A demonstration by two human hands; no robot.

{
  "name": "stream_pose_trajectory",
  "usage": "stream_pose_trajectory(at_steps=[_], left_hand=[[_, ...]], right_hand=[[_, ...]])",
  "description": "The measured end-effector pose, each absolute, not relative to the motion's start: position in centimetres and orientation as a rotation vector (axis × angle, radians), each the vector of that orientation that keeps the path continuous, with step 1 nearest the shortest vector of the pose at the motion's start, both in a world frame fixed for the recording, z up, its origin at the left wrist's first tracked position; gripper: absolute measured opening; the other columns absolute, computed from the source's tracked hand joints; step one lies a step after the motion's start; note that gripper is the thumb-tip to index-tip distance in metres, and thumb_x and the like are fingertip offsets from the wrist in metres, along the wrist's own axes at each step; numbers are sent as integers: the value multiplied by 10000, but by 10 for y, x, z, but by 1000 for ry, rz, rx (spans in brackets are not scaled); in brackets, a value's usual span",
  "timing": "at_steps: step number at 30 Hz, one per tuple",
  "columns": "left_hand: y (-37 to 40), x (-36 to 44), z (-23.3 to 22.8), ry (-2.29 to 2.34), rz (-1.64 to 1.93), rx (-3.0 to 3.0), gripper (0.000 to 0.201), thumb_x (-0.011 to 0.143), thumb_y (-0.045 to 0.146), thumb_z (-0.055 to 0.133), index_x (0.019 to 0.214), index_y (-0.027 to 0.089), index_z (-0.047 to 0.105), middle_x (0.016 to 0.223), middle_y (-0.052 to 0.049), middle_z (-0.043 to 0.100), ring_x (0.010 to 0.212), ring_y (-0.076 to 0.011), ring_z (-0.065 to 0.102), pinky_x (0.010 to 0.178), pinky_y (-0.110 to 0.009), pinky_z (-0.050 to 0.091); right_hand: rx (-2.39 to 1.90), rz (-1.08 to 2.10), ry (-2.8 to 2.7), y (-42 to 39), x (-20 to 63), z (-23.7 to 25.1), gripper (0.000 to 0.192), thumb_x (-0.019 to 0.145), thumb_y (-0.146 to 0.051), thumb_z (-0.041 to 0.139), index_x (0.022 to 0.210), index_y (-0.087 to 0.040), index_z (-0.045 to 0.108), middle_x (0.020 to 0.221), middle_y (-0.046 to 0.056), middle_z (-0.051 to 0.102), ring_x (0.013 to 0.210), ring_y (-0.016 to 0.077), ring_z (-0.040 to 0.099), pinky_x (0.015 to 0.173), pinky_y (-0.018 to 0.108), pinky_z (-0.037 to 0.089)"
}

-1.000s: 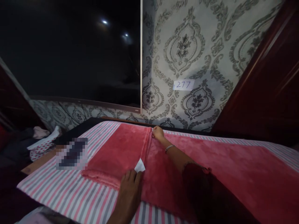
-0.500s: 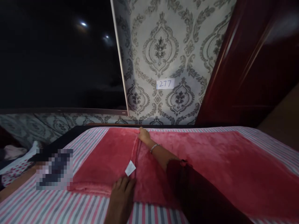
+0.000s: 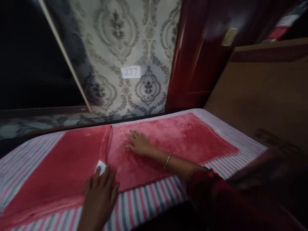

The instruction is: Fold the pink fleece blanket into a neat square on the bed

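So your red fleece blanket (image 3: 168, 138) is lying spread across the striped sheet (image 3: 149, 202), with one part doubled over along a fold line (image 3: 107, 144) running away from you. Your right hand (image 3: 138, 143) lies flat and open on the plush just right of that fold, fingers spread, which looks like it's there to press the pile flat. Your left hand (image 3: 101, 192) is open too, palm down at the near edge, fingertips on the white tag (image 3: 100, 166), probably pinning the corner. Patterned wallpaper (image 3: 125, 48) with a paper label (image 3: 130, 72) behind.
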State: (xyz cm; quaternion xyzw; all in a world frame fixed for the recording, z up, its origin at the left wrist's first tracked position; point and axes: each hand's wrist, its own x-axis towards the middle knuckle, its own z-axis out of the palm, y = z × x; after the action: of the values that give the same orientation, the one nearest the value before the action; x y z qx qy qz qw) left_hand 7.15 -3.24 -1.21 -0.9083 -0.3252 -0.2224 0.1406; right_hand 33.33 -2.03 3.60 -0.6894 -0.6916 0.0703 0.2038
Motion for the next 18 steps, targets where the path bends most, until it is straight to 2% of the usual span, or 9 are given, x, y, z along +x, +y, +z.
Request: stream_pose_trajectory(at_steps=[5, 6, 7, 9, 12, 14, 18], left_hand=[[-17, 83, 4, -842, -511, -2725, 454, 921, 332, 371, 1204, 219, 707, 1337, -129, 655, 1315, -371, 511, 1074, -626, 344], [-16, 91, 8, -788, -467, -2771, 459, 913, 327, 370, 1207, 218, 705, 1349, -128, 648, 1324, -356, 511, 1098, -613, 328], [-15, 100, 11, -731, -419, -2821, 464, 902, 321, 375, 1213, 212, 702, 1366, -129, 637, 1334, -343, 507, 1114, -592, 323], [-14, 123, 16, -627, -302, -2916, 482, 882, 318, 397, 1255, 207, 681, 1409, -125, 605, 1349, -326, 500, 1125, -555, 333], [-15, 161, 29, -500, -72, -3023, 528, 863, 301, 428, 1347, 204, 618, 1470, -123, 549, 1370, -317, 482, 1123, -526, 352], [-15, 189, 44, -465, 65, -3061, 540, 859, 265, 431, 1369, 201, 594, 1481, -128, 536, 1376, -317, 476, 1126, -522, 349], [-16, 247, 71, -409, 179, -3122, 487, 878, 225, 431, 1329, 205, 617, 1452, -134, 560, 1339, -320, 509, 1109, -504, 371]], right_hand=[[-2147, -52, -1530, -81, 445, 39, 554, 972, -405, 524, 1468, -161, 483, 1559, 160, 417, 1450, 274, 356, 1183, 432, 280], [-2217, -108, -1412, -100, 472, 42, 519, 966, -363, 528, 1446, -167, 515, 1527, 139, 469, 1432, 255, 389, 1182, 402, 292], [-2301, -166, -1266, -121, 500, 45, 486, 962, -339, 518, 1423, -190, 545, 1488, 105, 525, 1402, 238, 435, 1171, 382, 317], [-2415, -223, -1051, -169, 550, 51, 486, 975, -289, 443, 1433, -147, 527, 1456, 132, 553, 1363, 254, 484, 1147, 411, 351], [-2579, -237, -748, -237, 603, 57, 513, 970, -255, 416, 1437, -59, 503, 1397, 212, 584, 1285, 288, 557, 1075, 406, 413], [-2670, -195, -591, -271, 622, 55, 494, 960, -264, 442, 1384, -39, 559, 1311, 236, 639, 1204, 306, 614, 994, 384, 459], [-2761, -77, -498, -302, 640, 43, 353, 932, -272, 502, 1138, -121, 745, 1118, 166, 743, 1041, 265, 684, 846, 292, 479]])
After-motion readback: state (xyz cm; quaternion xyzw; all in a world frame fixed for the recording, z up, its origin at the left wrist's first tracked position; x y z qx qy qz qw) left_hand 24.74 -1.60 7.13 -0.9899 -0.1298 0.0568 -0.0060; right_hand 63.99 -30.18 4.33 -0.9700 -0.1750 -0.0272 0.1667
